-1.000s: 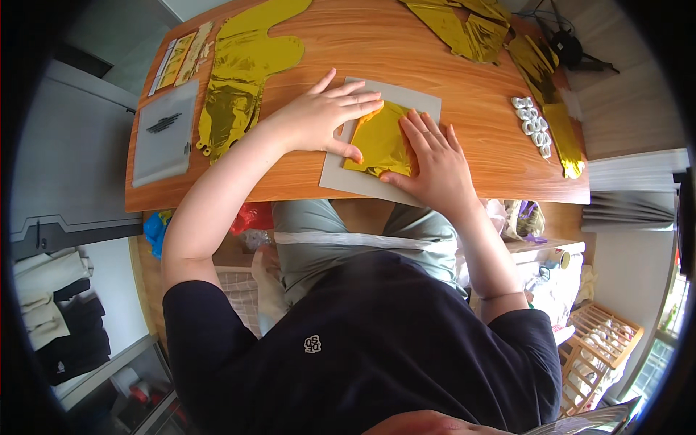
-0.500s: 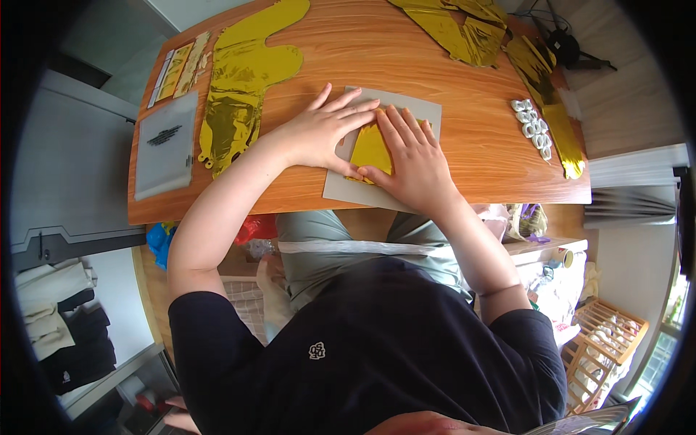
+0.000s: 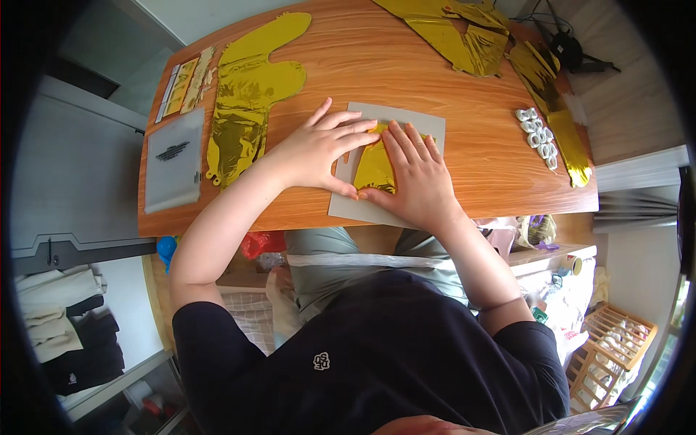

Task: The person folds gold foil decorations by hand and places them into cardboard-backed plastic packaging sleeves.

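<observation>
1. Foil piece in shiny, creased gold lies on a grey rectangular board, upon the brown wood-grain desk.
2. Bare left hand: fingers spread apart, tips touching the foil's 11 o'clock edge, thumb at its 7 o'clock corner.
3. Bare right hand: flat over the foil's 3 o'clock side, fingers nearly together, thumb apart.
4. From the board, a large curved gold foil sheet lies at 10 o'clock; small white looped bundles at 3 o'clock.
</observation>
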Demonstrator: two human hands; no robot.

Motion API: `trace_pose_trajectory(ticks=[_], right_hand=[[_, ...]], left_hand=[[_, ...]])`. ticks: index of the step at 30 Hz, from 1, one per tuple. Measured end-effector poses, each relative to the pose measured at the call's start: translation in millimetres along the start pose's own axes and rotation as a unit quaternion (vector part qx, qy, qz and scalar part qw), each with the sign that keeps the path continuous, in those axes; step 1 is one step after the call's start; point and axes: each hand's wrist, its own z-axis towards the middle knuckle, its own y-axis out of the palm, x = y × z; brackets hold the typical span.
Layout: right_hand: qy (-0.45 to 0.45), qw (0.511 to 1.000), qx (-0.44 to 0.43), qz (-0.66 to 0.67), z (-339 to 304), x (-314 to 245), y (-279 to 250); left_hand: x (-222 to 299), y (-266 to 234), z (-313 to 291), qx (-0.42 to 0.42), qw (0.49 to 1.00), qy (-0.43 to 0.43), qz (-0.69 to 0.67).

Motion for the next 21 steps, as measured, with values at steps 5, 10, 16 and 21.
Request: trace_pose_trajectory(ticks=[5, 10, 16, 21], right_hand=[[0.011, 1.000, -0.004, 0.023, 1, -1, -5], [0.015, 0.999, -0.006, 0.034, 1, -1, -6], [0.013, 1.000, -0.018, 0.005, 1, -1, -5], [0.016, 1.000, -0.021, -0.007, 2, 2, -4]], left_hand=[[7, -12, 1, -0.022, 0.999, -0.019, 0.018], [8, -14, 2, -0.033, 0.999, -0.024, 0.003], [3, -11, -6, -0.036, 0.994, -0.063, -0.078], [-12, -46, -64, 0.054, 0.978, -0.193, -0.061]])
